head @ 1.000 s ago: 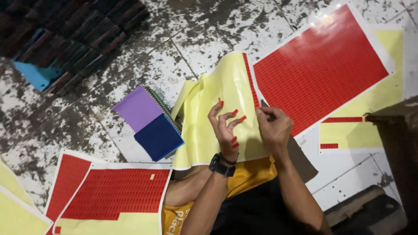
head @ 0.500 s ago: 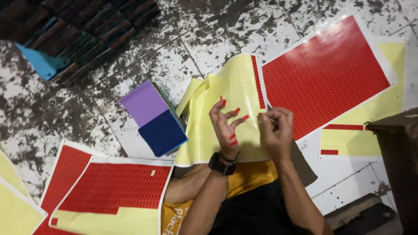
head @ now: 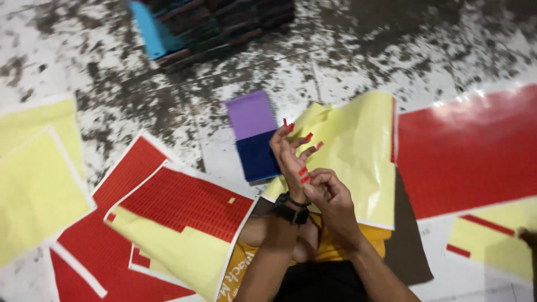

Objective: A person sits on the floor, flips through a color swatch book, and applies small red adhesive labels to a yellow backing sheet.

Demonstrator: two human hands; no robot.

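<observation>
stained tile floor (head: 84, 61), red sticker sheets (head: 184, 201)

A seated person's left hand (head: 291, 154), fingers spread and tipped with small red stickers (head: 302, 175), meets the right hand (head: 330, 193) above a yellow backing sheet (head: 358, 151). Red sticker sheets (head: 184, 204) and a purple-and-blue notebook (head: 254, 137) lie on the stained floor (head: 84, 61).

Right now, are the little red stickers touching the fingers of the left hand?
Touching. The head view shows small red stickers stuck on the fingertips of the raised left hand.
</observation>
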